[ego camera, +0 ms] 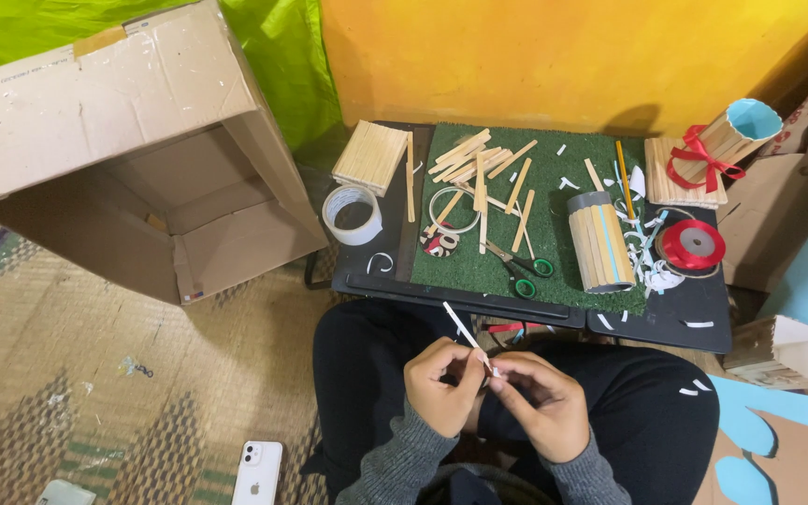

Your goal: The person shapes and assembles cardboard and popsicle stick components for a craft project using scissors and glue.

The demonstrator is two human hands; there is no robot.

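Yellow wall (554, 56), woven mat (67, 374), green turf board (554, 252), cardboard box (133, 150)

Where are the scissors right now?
In the head view, the scissors lie on the green mat, near its front edge, just left of the stick-covered cylinder and beyond the left hand and right hand.

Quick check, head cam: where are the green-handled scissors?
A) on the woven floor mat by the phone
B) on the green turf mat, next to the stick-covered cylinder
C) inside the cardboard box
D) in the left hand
B: the green-handled scissors lie on the green turf mat, left of the stick-covered cylinder; both hands hold only a thin white strip.
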